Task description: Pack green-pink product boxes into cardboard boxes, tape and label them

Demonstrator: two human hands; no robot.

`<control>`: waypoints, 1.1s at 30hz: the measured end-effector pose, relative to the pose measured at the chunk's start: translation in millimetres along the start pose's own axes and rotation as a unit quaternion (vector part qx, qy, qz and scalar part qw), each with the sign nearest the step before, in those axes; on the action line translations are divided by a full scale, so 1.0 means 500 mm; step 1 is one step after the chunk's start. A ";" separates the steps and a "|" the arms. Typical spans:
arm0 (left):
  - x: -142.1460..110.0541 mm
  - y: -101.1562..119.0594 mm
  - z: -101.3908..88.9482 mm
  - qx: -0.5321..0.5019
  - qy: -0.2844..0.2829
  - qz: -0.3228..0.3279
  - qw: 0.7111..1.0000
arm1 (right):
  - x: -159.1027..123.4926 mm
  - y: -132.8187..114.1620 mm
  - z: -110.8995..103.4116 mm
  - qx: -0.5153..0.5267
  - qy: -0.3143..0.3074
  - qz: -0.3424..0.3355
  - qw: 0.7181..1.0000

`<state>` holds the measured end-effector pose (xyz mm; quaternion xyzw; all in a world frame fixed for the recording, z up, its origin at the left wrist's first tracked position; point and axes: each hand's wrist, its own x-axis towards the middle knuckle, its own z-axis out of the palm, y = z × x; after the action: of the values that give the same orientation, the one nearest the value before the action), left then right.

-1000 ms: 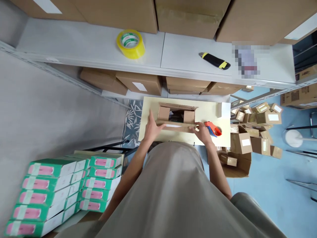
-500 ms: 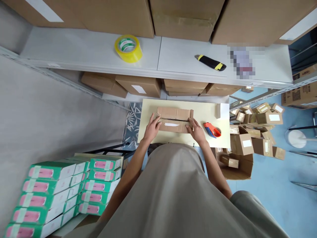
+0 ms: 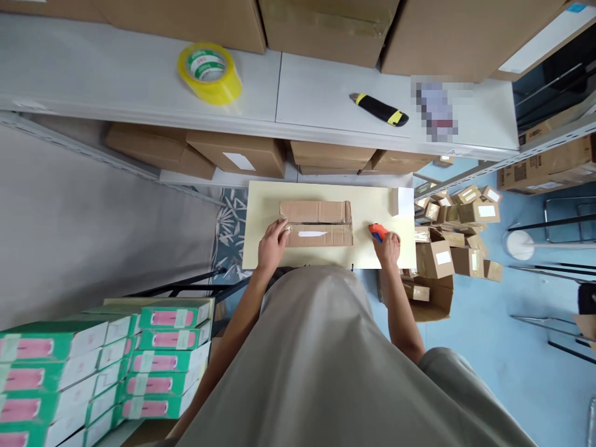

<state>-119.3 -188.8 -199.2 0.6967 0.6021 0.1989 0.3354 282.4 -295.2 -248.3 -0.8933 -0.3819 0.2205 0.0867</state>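
A small cardboard box (image 3: 321,236) lies on the pale yellow tabletop (image 3: 321,257), its two long top flaps folded down with a narrow dark gap between them. A torn white label marks the near flap. My left hand (image 3: 272,244) grips the box's left end, fingers bent over the corner. To the right, apart from the box, my right hand (image 3: 387,250) is closed around an orange and blue tape dispenser (image 3: 376,230), which it partly hides. What is inside the box is hidden by the flaps.
A shelf above the table holds a yellow tape roll (image 3: 209,73), a black and yellow utility knife (image 3: 379,110) and large cartons (image 3: 326,31). A white block (image 3: 401,202) stands at the table's back right. Green and pink boxes (image 3: 158,338) are stacked lower left; small cartons (image 3: 475,211) pile up at right.
The box's long flaps have been folded down over its opening. My right hand has left the box and moved right to take hold of the tape dispenser; my left hand stays at the box.
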 end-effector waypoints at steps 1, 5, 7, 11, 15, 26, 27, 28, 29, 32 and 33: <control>0.001 0.000 0.001 -0.002 0.001 0.001 1.000 | 0.008 0.015 0.004 -0.014 -0.002 0.034 0.999; 0.000 0.004 0.001 -0.009 0.009 -0.003 1.000 | 0.020 0.037 0.029 -0.003 -0.005 0.053 0.999; -0.002 0.007 0.002 -0.015 0.012 -0.008 1.000 | 0.023 0.033 0.034 0.008 -0.004 0.045 0.999; -0.006 0.015 0.010 -0.031 0.022 -0.022 0.999 | 0.037 0.009 -0.012 0.034 0.000 0.021 0.999; -0.010 0.019 0.024 -0.042 0.040 -0.042 0.997 | 0.051 -0.067 -0.126 0.197 -0.062 -0.149 0.967; -0.022 0.012 0.039 -0.088 0.063 -0.053 0.993 | 0.042 -0.427 -0.183 0.081 -0.508 -0.368 0.775; -0.024 0.013 0.038 -0.088 0.066 -0.055 0.992 | 0.048 -0.439 -0.177 0.068 -0.516 -0.373 0.768; -0.027 0.016 0.037 -0.088 0.074 -0.057 0.992 | 0.053 -0.446 -0.172 0.060 -0.524 -0.372 0.764; -0.030 0.020 0.035 -0.089 0.087 -0.058 0.991 | 0.059 -0.450 -0.169 0.055 -0.532 -0.367 0.761; -0.039 0.040 0.030 -0.148 0.119 -0.064 0.980 | 0.069 -0.454 -0.168 0.037 -0.551 -0.354 0.755; -0.039 0.047 0.030 -0.194 0.114 -0.072 0.972 | 0.070 -0.455 -0.168 0.031 -0.552 -0.353 0.755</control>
<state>-96.3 -212.5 -190.4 0.5455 0.6350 0.3655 0.4069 196.0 -110.9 -111.9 -0.4149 -0.6445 0.6410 -0.0400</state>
